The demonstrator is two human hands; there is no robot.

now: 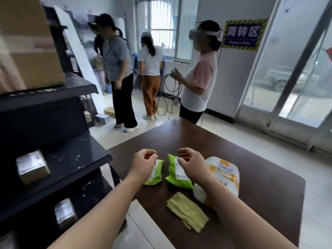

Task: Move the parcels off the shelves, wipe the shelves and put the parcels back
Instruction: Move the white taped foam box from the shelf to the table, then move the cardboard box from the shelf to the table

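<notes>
While the left hand [145,162] hovers loosely curled and empty, the curled right hand [192,162] may pinch the green parcel [177,175]; contact unclear. Parcel judged light, soft, slippery: take by top seam.

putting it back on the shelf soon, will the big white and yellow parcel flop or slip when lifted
Probably floppy: the white and yellow parcel is a wrinkled, bulging soft mailer. Its glossy film may be slippery. It lies flat on the table, so rolling seems unlikely.
</notes>
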